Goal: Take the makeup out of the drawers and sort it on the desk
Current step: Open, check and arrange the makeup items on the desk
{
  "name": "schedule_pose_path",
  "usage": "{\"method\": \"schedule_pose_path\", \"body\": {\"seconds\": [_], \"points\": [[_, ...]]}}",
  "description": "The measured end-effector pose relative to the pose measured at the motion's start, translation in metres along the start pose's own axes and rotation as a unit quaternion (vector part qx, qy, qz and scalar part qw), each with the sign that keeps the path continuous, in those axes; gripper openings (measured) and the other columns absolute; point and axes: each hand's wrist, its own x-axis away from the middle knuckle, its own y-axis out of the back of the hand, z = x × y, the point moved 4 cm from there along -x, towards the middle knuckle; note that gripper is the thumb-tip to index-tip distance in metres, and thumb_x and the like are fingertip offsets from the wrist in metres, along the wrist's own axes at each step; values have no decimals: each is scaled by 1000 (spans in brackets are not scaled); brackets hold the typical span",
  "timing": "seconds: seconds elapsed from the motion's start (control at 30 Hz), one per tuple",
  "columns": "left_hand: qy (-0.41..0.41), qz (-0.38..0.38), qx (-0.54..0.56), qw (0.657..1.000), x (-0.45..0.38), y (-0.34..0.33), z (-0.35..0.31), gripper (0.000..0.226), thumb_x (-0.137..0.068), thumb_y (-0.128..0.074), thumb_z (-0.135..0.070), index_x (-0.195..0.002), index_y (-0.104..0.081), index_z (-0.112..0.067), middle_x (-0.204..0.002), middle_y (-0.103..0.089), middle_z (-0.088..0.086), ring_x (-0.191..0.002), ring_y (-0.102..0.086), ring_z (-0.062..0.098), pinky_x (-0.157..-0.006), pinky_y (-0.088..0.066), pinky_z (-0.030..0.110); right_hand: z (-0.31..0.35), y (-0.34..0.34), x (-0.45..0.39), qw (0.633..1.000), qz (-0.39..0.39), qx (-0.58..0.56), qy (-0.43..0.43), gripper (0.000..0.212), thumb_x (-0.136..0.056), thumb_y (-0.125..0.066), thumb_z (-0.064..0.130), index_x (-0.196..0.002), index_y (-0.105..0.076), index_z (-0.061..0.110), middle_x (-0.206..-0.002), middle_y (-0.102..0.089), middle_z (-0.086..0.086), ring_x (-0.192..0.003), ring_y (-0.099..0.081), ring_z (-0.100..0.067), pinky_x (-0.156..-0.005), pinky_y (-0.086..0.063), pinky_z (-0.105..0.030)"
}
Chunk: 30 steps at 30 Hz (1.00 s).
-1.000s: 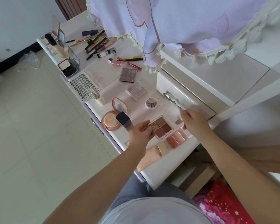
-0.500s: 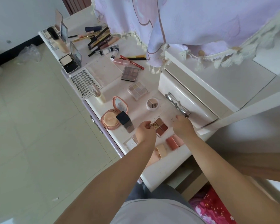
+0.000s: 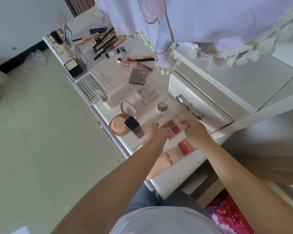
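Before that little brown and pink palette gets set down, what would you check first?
1. Left hand has the palette: ok, fingers at its left edge.
2. Right hand has it: ok, fingers at its right edge.
3. Palette closed: not ok, colour pans exposed.
4. Palette clear of the round PIPI pot: ok, a gap shows.
5. Palette clear of the pink blush pans: cannot tell, hands cover that edge.
6. Drawer beside the hands closed: ok, front looks flush.
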Motion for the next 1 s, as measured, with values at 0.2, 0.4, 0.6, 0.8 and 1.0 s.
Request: {"method": "schedule_pose_path", "body": {"seconds": [0.2, 0.4, 0.6, 0.8, 1.0], "points": [[-175, -10, -158, 972, 30, 17, -32, 46, -92, -43, -6, -137, -38, -14, -138, -44, 6, -107, -50, 14, -72, -33, 12, 16, 11, 1, 995, -51, 37, 80, 36, -86, -32, -8, -107, -61, -6, -113, -62, -21, -108, -56, -30, -93, -42, -30], [-302, -62, -364, 879, 43, 47, -73, 30, -93, -44, -14, -121, -54, -9, -129, -52, 6, -119, -46, 22, -94, -38, 29, 37, 14, -8, 974, -51, 129, 177, 30, -86, -41, -5, -106, -64, -3, -108, -66, -16, -106, -58, -28, -85, -39, -21], [-311, -115, -491, 806, 17, 92, -86, 36, -96, -39, -24, -129, -48, -13, -132, -46, 5, -126, -35, 25, -99, -37, 36, 56, -11, -39, 953, -29, 223, 203, 32, -83, -56, 5, -115, -59, 9, -111, -59, -16, -107, -53, -31, -87, -40, -31], [-287, -78, -535, 791, -10, 126, -72, 38, -97, -38, -26, -132, -44, -13, -139, -41, 6, -130, -32, 25, -107, -30, 37, 67, -36, -63, 955, -9, 269, 125, 43, -83, -59, 10, -125, -48, 6, -128, -43, -16, -121, -38, -31, -97, -40, -39], [-314, -32, -515, 797, -29, 145, -75, 42, -95, -43, -24, -134, -41, -10, -137, -44, 9, -128, -37, 25, -105, -32, 36, 75, -27, -53, 992, -43, 95, 68, 41, -82, -59, 13, -121, -48, 13, -109, -54, -9, -103, -52, -26, -80, -41, -29]]}}
